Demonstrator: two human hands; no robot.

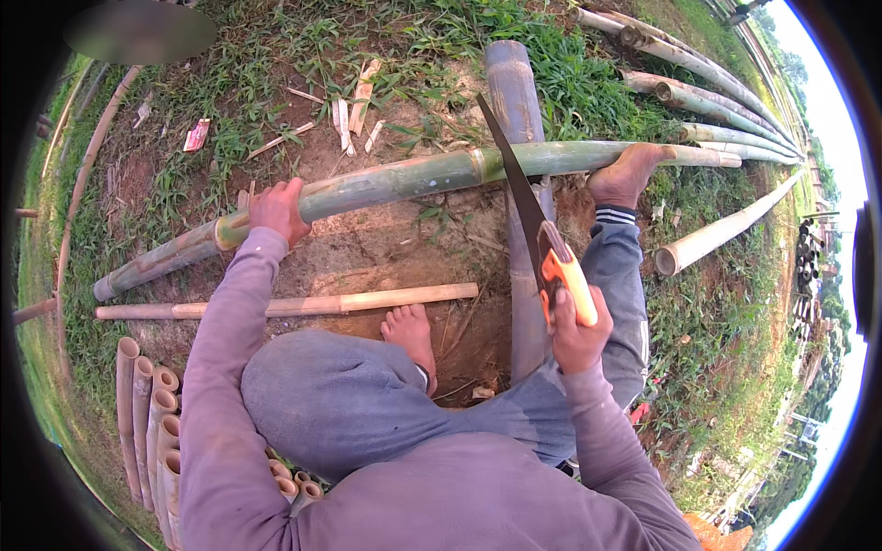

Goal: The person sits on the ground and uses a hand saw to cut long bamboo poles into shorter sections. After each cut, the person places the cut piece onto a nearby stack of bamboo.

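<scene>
The left hand [276, 209] grips a long green bamboo pole [413, 177] lying across a grey log [514, 101]. The right hand [574, 335] clenches an orange-handled handsaw [537, 230], blade against the pole, a bare foot [627, 174] pinning it. Cut bamboo tubes [152, 432] lie left.

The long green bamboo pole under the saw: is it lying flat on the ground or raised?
Raised. The green bamboo pole rests across a thick grey pole, pinned by the left hand and a bare foot.
</scene>
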